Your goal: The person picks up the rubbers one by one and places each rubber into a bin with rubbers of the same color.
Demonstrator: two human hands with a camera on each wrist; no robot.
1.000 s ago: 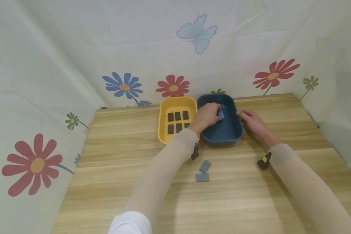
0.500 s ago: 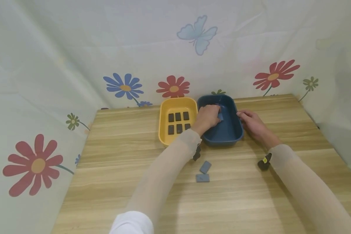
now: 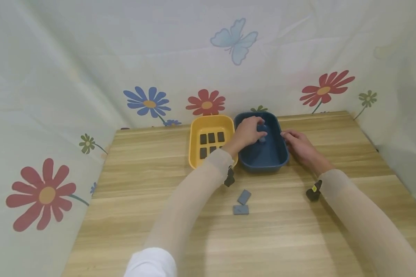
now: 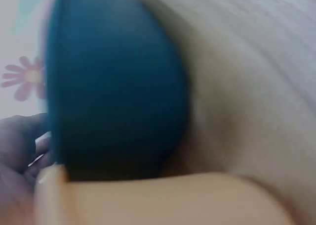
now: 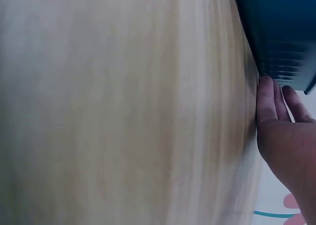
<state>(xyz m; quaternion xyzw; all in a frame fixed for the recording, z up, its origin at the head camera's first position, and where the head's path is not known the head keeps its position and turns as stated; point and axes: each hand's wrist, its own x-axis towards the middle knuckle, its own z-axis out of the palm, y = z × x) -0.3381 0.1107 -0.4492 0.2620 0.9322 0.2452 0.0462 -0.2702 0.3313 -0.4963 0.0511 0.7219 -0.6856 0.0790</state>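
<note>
In the head view my left hand [image 3: 247,132] is over the left side of a deep blue plastic tray [image 3: 263,163], thumb and fingers spread apart. Below the thumb a small grey-blue tile [image 3: 262,139] shows in the tray, partly hidden by the hand. In the left wrist view the tray's outer wall [image 4: 118,81] covers most of the hand. My right hand [image 3: 299,148] holds the tray's right rim; its fingers [image 5: 266,94] touch the outer wall in the right wrist view. Two similar rectangular tiles [image 3: 244,197] lie on the table in front of the tray.
A yellow tray [image 3: 193,161] stands against the blue one on its left, with rows of dark rectangular tiles [image 3: 211,137] inside. Both trays are on a wood-grain table [image 3: 152,169], close to its back edge. A flower-printed curtain [image 3: 277,57] hangs behind.
My left hand presses low over the tile in the blue tray in the earlier frames; now it has risen slightly and its fingers have spread. The right hand stays at the rim.
</note>
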